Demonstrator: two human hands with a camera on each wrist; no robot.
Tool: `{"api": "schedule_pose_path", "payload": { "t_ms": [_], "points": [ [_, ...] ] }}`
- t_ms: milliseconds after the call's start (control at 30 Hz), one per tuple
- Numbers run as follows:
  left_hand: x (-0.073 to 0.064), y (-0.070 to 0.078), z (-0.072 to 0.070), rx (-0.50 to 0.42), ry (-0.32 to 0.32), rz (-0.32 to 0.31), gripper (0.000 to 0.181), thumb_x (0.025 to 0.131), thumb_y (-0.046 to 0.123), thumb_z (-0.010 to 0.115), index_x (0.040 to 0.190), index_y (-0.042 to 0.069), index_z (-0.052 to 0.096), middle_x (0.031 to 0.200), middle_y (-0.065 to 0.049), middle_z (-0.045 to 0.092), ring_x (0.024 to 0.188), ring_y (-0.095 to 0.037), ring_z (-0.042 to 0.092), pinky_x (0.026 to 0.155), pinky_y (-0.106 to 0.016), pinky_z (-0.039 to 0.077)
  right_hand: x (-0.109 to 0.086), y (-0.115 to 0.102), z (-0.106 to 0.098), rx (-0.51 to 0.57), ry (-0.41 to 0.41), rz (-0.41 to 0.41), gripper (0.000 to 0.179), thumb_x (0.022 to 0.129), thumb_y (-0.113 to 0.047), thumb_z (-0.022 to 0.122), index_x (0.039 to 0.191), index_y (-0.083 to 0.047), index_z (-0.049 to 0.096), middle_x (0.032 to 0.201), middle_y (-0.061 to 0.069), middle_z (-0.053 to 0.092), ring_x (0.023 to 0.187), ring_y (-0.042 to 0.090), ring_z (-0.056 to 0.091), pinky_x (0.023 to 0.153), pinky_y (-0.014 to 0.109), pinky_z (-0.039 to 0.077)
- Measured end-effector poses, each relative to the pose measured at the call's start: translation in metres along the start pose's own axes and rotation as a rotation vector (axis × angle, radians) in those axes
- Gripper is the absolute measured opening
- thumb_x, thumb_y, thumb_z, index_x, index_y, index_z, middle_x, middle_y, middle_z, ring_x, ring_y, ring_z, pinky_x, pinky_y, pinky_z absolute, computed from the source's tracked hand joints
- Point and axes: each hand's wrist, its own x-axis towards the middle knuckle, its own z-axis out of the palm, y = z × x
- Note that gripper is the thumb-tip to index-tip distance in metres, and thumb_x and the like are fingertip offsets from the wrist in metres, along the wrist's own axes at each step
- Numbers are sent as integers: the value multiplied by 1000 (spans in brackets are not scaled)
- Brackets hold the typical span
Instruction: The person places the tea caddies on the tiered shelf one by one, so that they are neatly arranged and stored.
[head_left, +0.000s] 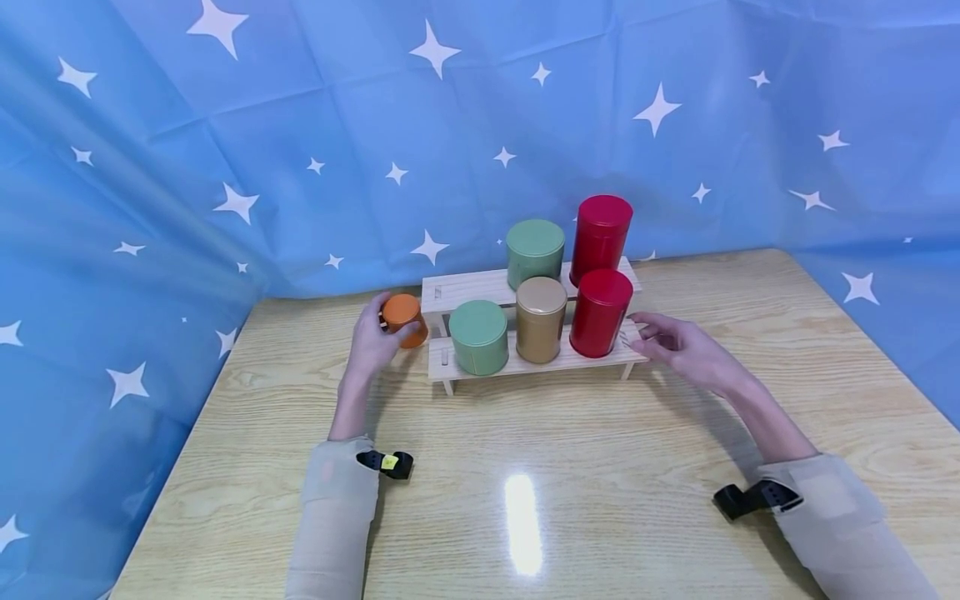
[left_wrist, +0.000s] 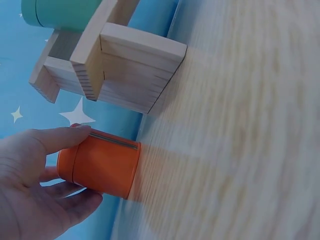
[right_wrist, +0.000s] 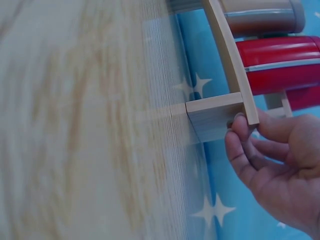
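Note:
An orange tin (head_left: 402,310) stands upright on the table at the left end of a two-step wooden shelf (head_left: 468,290). My left hand (head_left: 372,337) holds this tin between thumb and fingers; the left wrist view shows the thumb over the tin's (left_wrist: 106,165) upper side. At the other end, my right hand (head_left: 686,350) pinches the lower step's right edge, thumb above and fingertips beneath the board (right_wrist: 235,65). On the lower step stand a green tin (head_left: 480,337), a tan tin (head_left: 541,321) and a red tin (head_left: 600,312). The upper step bears another green tin (head_left: 536,252) and a taller-looking red tin (head_left: 602,237).
Behind the shelf hangs a blue cloth (head_left: 360,125) with white stars, meeting the back edge of the wooden table (head_left: 600,467). Both forearms wear light sleeves with black wrist cameras. The shelf stands on short wooden legs (head_left: 448,387).

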Motion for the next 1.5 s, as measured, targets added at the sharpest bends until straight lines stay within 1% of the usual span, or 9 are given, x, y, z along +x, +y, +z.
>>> {"api": "schedule_pose_path", "payload": {
  "t_ms": [233,433,567,767,967,1067,1267,1500],
  "points": [
    [0,0,0,-31,-13,-24,71,90,4,75,149,-5,37,141,-26,48,128,-40,50,106,-48,45,0,1,-1,-2,1,-2,58,101,-21,63,149,5,41,120,22,60,103,34,58,80,30,55],
    [-1,1,-3,-53,11,-59,70,87,5,78,147,-4,42,138,-27,51,124,-42,55,103,-48,48,0,0,0,0,-3,-5,59,101,-22,63,149,5,41,120,22,59,102,34,57,78,30,55],
    [-2,3,-8,-75,35,-62,71,86,6,80,146,-4,44,137,-26,52,123,-40,55,102,-47,49,0,-1,0,-6,-1,-5,58,101,-22,63,149,4,42,119,21,60,101,33,58,78,31,55],
    [-4,10,-18,-78,77,-42,68,85,13,83,143,-1,49,132,-21,54,118,-35,57,100,-43,50,1,0,0,-4,1,-13,58,101,-20,63,149,6,41,120,22,60,100,31,58,76,30,55],
    [-8,23,-26,-142,116,-17,68,84,9,82,143,-1,49,130,-20,54,116,-35,58,101,-43,50,0,0,1,0,8,-13,58,101,-19,63,149,6,41,120,21,60,100,30,57,76,29,54],
    [-9,29,-30,-151,132,-4,69,84,10,83,144,0,49,131,-19,55,116,-33,57,102,-43,49,0,-1,1,2,4,-14,59,101,-20,63,149,6,40,121,21,60,100,31,57,76,29,54],
    [-15,44,-36,-163,153,56,68,84,12,83,143,0,51,132,-18,57,116,-31,58,102,-41,49,0,-1,0,-1,5,-7,58,101,-21,63,149,4,41,119,21,60,99,32,57,76,30,54],
    [-23,60,-40,-201,203,135,68,83,10,84,142,2,53,132,-15,59,114,-28,60,102,-38,50,0,0,1,-6,1,-9,57,101,-19,63,149,5,41,119,21,60,97,30,57,73,31,53]
  ]
}}
